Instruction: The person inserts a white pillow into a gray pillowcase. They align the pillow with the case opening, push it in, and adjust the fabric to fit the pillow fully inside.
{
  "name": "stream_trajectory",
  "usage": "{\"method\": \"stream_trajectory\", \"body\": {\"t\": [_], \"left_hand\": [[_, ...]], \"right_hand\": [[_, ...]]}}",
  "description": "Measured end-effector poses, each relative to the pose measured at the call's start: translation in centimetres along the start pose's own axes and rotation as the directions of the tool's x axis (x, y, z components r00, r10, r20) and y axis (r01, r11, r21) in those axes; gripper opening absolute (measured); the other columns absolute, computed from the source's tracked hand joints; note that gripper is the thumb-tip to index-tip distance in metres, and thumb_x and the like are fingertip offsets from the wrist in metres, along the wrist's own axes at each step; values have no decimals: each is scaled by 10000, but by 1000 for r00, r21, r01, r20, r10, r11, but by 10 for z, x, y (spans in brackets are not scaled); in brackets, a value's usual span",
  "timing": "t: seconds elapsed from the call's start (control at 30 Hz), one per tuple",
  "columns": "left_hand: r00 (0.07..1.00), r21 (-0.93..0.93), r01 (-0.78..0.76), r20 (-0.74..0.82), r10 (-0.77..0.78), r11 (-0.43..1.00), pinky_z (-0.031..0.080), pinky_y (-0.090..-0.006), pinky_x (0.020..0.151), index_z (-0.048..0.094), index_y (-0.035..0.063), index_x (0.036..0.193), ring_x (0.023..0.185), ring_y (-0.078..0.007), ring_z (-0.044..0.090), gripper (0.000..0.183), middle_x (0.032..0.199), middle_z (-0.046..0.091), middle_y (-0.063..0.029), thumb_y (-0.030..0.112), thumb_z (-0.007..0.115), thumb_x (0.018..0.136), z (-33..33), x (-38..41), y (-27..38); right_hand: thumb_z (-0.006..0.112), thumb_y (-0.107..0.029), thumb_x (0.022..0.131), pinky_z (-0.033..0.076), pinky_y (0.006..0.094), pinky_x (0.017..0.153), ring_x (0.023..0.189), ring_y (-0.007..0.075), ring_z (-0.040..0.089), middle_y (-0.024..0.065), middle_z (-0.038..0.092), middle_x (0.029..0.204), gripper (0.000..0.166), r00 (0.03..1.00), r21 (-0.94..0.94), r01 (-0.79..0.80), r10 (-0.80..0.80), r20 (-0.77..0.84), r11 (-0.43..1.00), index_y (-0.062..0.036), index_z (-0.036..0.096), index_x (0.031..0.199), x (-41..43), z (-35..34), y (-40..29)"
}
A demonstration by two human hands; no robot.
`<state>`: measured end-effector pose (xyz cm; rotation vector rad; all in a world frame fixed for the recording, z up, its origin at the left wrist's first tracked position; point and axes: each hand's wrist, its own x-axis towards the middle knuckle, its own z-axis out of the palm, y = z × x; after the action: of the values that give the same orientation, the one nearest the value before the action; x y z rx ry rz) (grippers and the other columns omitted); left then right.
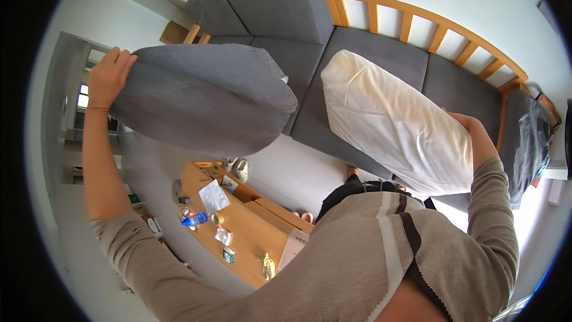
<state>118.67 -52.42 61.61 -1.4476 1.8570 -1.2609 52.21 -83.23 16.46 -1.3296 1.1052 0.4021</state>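
My left hand [110, 76] grips the upper left corner of a grey fabric cushion cover [201, 94], which hangs in the air, bulging, in front of the sofa. Whether the cover has filling inside cannot be told. On the right, my right hand [460, 120] is at the far side of a thick cushion in white, wrinkled cloth [393, 120]; most of its fingers are hidden behind the cushion's edge. This white cushion is tilted, partly over the grey sofa seat [380, 53]. A gap lies between the cover and the white cushion.
The sofa has grey back cushions [277, 9] and a slatted wooden back rail [406, 22]. A wooden table [250, 228] at lower left bears a blue bottle [195, 219], a roll of tape [217, 218] and paper [214, 197]. Shoes [241, 170] stand on the floor. A plastic-wrapped item [529, 143] is at far right.
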Motion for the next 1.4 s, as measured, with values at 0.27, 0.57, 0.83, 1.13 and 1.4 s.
{"method": "stream_trajectory", "body": {"t": [0.27,0.57,0.83,1.13,1.4], "left_hand": [[992,-57,5,-125,-12,998,459,-354,514,489,103,767,616,-230,552,266,719,456,-56,300,631,877,28,5,14],[919,-115,-3,-392,-42,993,423,-317,511,539,109,749,608,-187,493,237,684,428,-27,275,697,813,43,70,65],[763,-688,454,-28,-645,567,298,-476,970,559,114,1146,1077,-323,390,402,1152,429,-133,207,703,783,91,176,355],[898,-974,222,225,-377,-53,236,-533,1001,368,43,1309,1244,-362,330,762,1345,342,-196,569,613,815,12,162,524],[888,-970,244,224,-401,-3,341,-490,912,396,41,1241,1122,-379,434,610,1212,453,-179,29,646,684,14,163,515]], "right_hand": [[638,-298,849,472,369,915,1089,221,586,92,624,1185,410,1000,-56,-8,9,26,998,-56,632,1180,0,12,5],[634,-299,846,471,376,918,1093,224,585,94,624,1191,406,1000,-86,-20,21,2,996,-58,639,1173,-1,25,10],[631,-300,843,470,381,920,1097,227,585,95,623,1196,402,998,-119,-23,15,-62,993,-59,646,1166,12,32,15],[628,-301,840,468,388,922,1102,230,585,97,623,1201,398,977,-143,-68,37,-209,987,-61,653,1158,27,25,31],[630,-364,814,445,402,953,1150,252,566,111,608,1247,449,975,28,-97,101,-197,995,-94,659,1171,34,31,30]]}}
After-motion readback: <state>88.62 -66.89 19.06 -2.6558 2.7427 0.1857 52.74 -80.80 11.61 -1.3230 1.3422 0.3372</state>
